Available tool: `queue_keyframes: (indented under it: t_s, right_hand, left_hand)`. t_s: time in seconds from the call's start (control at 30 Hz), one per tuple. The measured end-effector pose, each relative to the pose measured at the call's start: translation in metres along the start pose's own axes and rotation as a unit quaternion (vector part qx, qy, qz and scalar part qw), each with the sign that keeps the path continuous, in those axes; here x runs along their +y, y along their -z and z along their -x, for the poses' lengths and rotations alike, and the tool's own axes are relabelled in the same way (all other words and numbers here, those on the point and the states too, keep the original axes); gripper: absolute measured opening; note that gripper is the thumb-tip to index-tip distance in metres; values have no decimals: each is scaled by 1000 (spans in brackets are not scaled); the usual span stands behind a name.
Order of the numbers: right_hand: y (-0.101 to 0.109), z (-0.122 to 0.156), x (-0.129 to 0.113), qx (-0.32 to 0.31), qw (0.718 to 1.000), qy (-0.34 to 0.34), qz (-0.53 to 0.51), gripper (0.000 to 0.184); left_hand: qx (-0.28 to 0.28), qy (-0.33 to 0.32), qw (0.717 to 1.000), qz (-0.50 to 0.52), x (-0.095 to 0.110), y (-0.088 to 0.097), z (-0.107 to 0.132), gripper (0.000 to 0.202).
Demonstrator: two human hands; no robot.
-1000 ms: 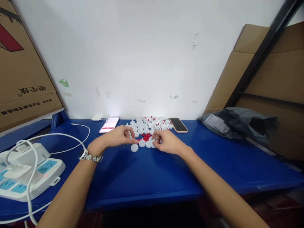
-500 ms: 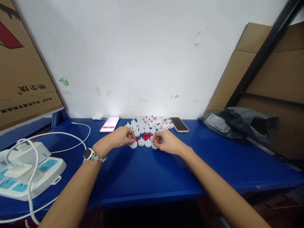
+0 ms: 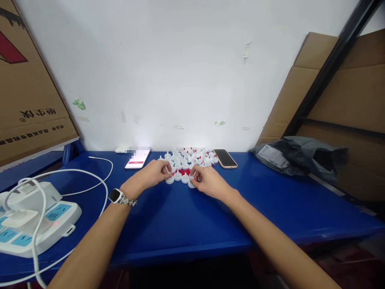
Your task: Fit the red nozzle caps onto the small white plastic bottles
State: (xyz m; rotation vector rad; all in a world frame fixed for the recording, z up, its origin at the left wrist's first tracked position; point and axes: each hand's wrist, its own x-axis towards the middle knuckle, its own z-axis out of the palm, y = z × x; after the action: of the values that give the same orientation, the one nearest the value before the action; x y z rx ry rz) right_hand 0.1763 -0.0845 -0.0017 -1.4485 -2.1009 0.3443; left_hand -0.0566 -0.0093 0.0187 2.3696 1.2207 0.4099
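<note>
My left hand (image 3: pixel 155 173) is closed, thumb and forefinger pinched at the top of a white spout cap (image 3: pixel 170 180) standing on the blue table. Opposite it, my right hand (image 3: pixel 208 181) pinches another white spout cap (image 3: pixel 191 184); its spout is hidden by the fingers. Two more caps, a left one (image 3: pixel 177 176) and a right one (image 3: pixel 185 179), stand upright between my hands, spouts up. Just behind them lies a small heap of red tips (image 3: pixel 184 171). Farther back is a pile of white spout caps (image 3: pixel 178 160), some fitted with red tips.
A lit phone (image 3: pixel 138 158) lies left of the pile, a dark-screened phone (image 3: pixel 225 158) right of it. A grey plastic bag (image 3: pixel 300 156) sits at the right. White cables and a power strip (image 3: pixel 64 220) occupy the left. Cardboard boxes (image 3: pixel 33 88) flank the wall.
Both hands stay at the front row of caps, fingers still pinched, with only slight finger shifts. The whole view has shifted a little.
</note>
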Motion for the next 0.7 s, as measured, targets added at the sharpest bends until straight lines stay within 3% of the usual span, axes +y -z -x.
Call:
queue_keyframes:
  t_s: [0.17,0.33,0.53,0.7]
  right_hand:
    - [9,3,7,45,999,-18,-16,11]
    - [18,4,18,80,996,-46,6,15]
    - [12,7,1,25,998,17,47,16]
    - [13,6,1,2,998,3,61,15]
  left_hand:
    - [60,-53,996,-31,7,1,0,32]
    - [117,-146,978,-92,15,-15,-4,34]
    - [81,-145,978,-128,19,-26,-9,24]
    - [25,-98,994,-42,20,-24,-12,19]
